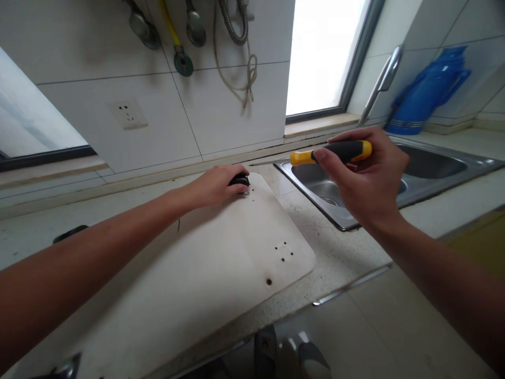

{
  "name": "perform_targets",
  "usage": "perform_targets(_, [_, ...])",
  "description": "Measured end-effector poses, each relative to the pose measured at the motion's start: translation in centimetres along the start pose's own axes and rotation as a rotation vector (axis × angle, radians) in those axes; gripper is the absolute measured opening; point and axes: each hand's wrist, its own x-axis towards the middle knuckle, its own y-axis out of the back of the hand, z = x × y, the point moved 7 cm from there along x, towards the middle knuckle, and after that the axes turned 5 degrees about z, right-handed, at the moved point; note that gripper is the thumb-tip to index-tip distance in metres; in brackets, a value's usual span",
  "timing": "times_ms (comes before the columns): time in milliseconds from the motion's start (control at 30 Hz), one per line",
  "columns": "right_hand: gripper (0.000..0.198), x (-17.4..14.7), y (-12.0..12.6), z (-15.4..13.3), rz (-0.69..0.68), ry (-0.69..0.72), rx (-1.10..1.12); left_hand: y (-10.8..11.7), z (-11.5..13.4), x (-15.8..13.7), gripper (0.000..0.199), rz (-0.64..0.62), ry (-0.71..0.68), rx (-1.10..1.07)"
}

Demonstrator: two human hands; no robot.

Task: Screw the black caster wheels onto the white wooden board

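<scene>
My right hand [374, 179] is closed around a screwdriver [347, 151] with a yellow and black handle. Its thin shaft points left, toward the far corner of the board, with the tip above or near that corner. Over the same corner, my left hand [221, 185] grips a black caster wheel [239, 180], and a bit of its metal plate shows under the fingers. The caster rests on a white board [221, 273] with rounded corners, lying flat on the counter. Near the board's right corner are several small screw holes [284, 251] and one larger hole [269, 281].
A steel sink [341, 223] is set into the counter [315, 242] at right, with a tap [381, 84] and a blue thermos jug [430, 92] behind. Pipes, a hose and a cord [250, 79] hang on the tiled wall. A dark object [71, 233] lies beyond my left forearm.
</scene>
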Motion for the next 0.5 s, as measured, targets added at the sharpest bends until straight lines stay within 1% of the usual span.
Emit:
perform_targets(100, [0.036,0.7,-0.8,-0.4,-0.033,0.042,0.01,-0.1,-0.2,-0.4,0.059,-0.029,-0.02,0.009])
perform_targets(200, [0.034,1.0,-1.7,-0.6,-0.071,0.062,0.003,0.0,-0.7,-0.7,0.059,0.007,0.018,0.006])
perform_targets(300, [0.032,1.1,-2.4,-0.4,-0.104,0.069,-0.031,-0.1,-1.0,-0.7,0.05,0.082,0.074,0.019])
perform_targets(367, [0.035,1.1,-2.7,-0.1,-0.108,0.078,-0.045,-0.3,-1.1,-0.7,0.043,0.114,0.096,0.043])
perform_targets(500, [0.036,1.1,-3.2,0.1,-0.111,0.088,-0.049,-0.7,-0.6,-0.5,0.037,0.132,0.099,0.059])
